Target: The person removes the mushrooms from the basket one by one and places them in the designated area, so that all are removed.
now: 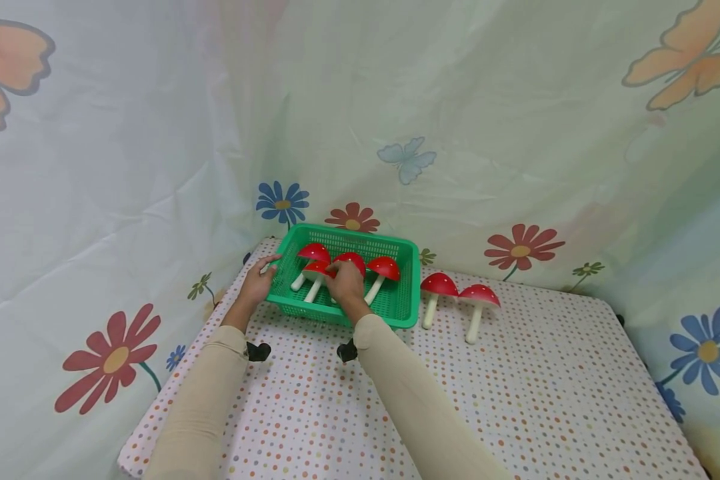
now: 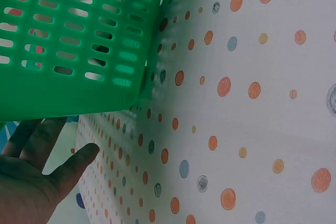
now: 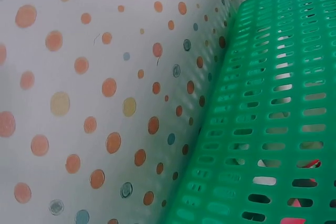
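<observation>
A green plastic basket [image 1: 413, 283] holds several toy mushrooms with red, white-dotted caps and pale stems. My right hand [image 1: 346, 287] reaches over the near rim into it, its curled fingers gripping a mushroom [image 1: 353, 258] in the middle and hiding most of its stem. Close left of those fingers lies another mushroom [image 1: 315, 268], with one more mushroom [image 1: 314, 251] behind it. To the right is a mushroom [image 1: 384, 267]. At the basket's left end, my left hand [image 1: 256, 283] has its fingers extended along the rim, thumb spread away in the left wrist view.
Two more mushrooms, one nearer the basket [image 1: 440, 285] and one farther right [image 1: 480, 295], lie on the dotted tablecloth [image 1: 552, 373]. A flowered curtain [image 1: 492, 167] hangs behind the table, close to the basket's back side. Another curtain stretch lines the left edge.
</observation>
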`<state>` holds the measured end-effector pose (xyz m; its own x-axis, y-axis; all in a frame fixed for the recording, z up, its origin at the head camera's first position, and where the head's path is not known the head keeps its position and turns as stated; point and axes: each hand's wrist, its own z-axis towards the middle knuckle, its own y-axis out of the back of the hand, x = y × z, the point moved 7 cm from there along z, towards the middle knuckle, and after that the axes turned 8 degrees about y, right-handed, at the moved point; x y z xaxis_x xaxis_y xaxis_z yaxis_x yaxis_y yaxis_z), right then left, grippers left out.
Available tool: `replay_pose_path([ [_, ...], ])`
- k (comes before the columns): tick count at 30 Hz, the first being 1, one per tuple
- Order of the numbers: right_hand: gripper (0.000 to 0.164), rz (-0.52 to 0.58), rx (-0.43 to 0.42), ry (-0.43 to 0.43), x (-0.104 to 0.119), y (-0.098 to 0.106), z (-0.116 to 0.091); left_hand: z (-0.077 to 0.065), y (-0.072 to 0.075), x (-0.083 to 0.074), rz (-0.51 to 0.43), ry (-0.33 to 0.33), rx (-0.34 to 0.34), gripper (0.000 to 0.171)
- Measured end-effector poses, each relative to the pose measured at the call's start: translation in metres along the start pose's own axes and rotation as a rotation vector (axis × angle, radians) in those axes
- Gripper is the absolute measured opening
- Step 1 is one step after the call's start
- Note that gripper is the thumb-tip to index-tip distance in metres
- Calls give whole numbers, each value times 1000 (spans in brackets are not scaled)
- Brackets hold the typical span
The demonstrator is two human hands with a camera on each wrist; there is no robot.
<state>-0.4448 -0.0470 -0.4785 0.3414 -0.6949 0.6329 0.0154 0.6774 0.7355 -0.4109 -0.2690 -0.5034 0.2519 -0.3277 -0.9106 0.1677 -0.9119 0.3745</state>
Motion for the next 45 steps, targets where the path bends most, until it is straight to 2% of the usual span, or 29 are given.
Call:
replay_pose_path([
  [5, 20, 24, 18, -9, 0, 1, 1, -1, 0, -3, -10, -5, -2, 40],
  [17, 17, 9, -26, 36, 9, 9, 4, -1, 3, -7, 1, -24, -12, 40],
  [23, 20, -74, -148, 80, 10, 20, 1, 0, -1, -6, 4, -33, 7, 41],
  [28, 26, -61, -206, 108, 9, 26, -6, 1, -6, -2, 15, -27, -3, 41],
  [33, 12, -33, -240, 66, 3, 30, -11, 1, -8, 2, 14, -30, -3, 41],
  [36, 12, -20, -247, 42, -1, 33, -12, 1, -8, 4, 21, -19, -8, 41],
  [45, 12, 25, -402, 144, -5, 74, -14, 1, -2, 4, 22, -10, -22, 40],
])
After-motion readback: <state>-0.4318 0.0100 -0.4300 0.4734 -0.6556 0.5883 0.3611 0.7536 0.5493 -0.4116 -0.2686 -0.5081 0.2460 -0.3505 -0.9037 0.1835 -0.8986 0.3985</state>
